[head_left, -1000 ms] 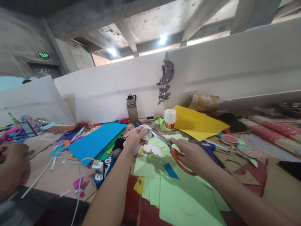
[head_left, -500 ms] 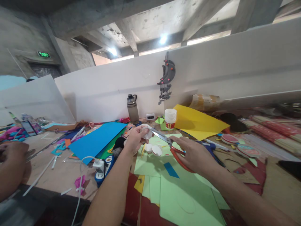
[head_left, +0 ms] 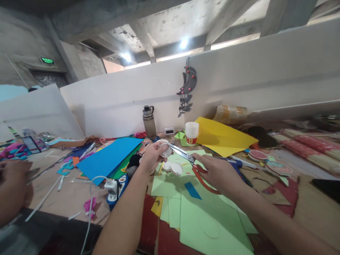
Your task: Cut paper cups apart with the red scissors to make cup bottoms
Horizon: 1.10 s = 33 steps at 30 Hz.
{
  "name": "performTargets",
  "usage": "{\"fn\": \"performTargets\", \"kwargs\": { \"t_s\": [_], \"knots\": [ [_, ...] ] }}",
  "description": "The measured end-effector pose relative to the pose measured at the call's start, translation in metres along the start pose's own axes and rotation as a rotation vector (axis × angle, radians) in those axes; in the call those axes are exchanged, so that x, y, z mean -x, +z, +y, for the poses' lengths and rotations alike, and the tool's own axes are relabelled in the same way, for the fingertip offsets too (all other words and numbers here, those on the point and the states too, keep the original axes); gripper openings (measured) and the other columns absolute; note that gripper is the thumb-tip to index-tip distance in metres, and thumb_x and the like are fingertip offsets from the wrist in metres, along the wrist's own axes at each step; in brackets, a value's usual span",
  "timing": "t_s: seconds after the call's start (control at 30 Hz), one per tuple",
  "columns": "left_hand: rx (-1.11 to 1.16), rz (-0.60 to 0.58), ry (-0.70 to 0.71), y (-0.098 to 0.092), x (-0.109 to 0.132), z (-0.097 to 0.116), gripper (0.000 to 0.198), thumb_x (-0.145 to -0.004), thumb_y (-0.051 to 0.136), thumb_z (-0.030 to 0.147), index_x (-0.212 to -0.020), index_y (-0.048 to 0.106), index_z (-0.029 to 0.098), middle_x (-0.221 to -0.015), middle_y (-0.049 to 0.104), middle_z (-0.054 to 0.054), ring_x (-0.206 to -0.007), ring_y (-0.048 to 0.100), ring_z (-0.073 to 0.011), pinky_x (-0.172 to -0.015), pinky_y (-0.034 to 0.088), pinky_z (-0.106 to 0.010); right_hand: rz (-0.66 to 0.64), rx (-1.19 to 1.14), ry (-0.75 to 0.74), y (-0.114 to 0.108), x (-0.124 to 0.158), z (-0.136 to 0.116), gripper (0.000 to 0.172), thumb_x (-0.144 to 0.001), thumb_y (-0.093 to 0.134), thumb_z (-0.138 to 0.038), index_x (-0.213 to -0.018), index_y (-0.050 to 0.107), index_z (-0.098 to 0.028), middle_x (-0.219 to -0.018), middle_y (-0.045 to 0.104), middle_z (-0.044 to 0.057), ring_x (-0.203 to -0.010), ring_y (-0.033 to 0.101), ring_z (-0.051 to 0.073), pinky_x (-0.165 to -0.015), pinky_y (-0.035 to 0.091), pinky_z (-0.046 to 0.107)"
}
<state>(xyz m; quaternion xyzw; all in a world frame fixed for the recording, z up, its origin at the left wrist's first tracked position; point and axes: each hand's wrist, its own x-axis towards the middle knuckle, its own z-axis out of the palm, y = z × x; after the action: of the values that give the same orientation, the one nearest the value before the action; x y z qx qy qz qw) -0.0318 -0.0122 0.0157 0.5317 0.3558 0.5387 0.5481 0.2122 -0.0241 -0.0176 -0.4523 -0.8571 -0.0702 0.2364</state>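
My left hand (head_left: 153, 156) pinches a small white round piece (head_left: 166, 150), which looks like the cut-off bottom of a paper cup. Orange-handled scissors (head_left: 183, 153) are in my right hand (head_left: 216, 169), with their blades reaching to the edge of the white piece. Whether the blades are biting into it is too small to tell. Below my hands, white round pieces (head_left: 176, 169) rest on light green paper sheets (head_left: 212, 219), beside a blue paper strip (head_left: 193, 191).
A stack of paper cups (head_left: 191, 132) stands behind my hands, near yellow paper (head_left: 224, 138) and a bottle (head_left: 149, 122). Blue paper (head_left: 108, 157) and a power strip (head_left: 117, 191) with a white cable lie to the left. Another person's hand (head_left: 14, 187) is at far left.
The scissor blades have come slightly closer together at the white piece. Both hands stay in nearly the same place, and the whole view has shifted a little.
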Motion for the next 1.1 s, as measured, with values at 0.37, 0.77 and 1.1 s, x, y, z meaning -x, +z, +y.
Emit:
{"fn": "performTargets", "kwargs": {
  "t_s": [0.37,0.77,1.1],
  "knots": [
    [0.002,-0.003,-0.036,-0.0006,0.0013,0.0036,0.034,-0.067,0.074,0.040,-0.082,0.062,0.011,-0.068,0.061,-0.004,-0.053,0.053,-0.0083,-0.039,0.038,-0.016,0.008,-0.146,0.056,-0.0016,-0.0009,-0.0048,0.042,-0.081,0.053,-0.023,-0.122,0.058,-0.022,-0.100,0.072,0.008,-0.086,0.069,0.025,-0.071,0.053,0.034],
    [0.012,0.031,0.017,0.0073,0.0017,0.0017,0.035,-0.068,0.073,0.037,-0.092,0.061,0.014,-0.075,0.065,-0.005,-0.061,0.059,-0.0121,-0.044,0.044,-0.019,0.078,-0.347,0.126,0.0001,-0.0052,0.0015,0.039,-0.081,0.051,-0.024,-0.120,0.059,-0.021,-0.108,0.070,0.008,-0.097,0.067,0.023,-0.080,0.053,0.031],
    [0.041,0.135,0.028,0.0036,0.0020,0.0051,0.025,-0.067,0.070,0.033,-0.083,0.062,0.015,-0.060,0.059,0.000,-0.051,0.055,-0.0104,-0.038,0.030,-0.018,0.082,-0.171,0.025,-0.0012,0.0007,-0.0055,0.042,-0.080,0.055,-0.030,-0.122,0.056,-0.025,-0.109,0.069,0.007,-0.091,0.067,0.023,-0.072,0.053,0.033]
  ]
}}
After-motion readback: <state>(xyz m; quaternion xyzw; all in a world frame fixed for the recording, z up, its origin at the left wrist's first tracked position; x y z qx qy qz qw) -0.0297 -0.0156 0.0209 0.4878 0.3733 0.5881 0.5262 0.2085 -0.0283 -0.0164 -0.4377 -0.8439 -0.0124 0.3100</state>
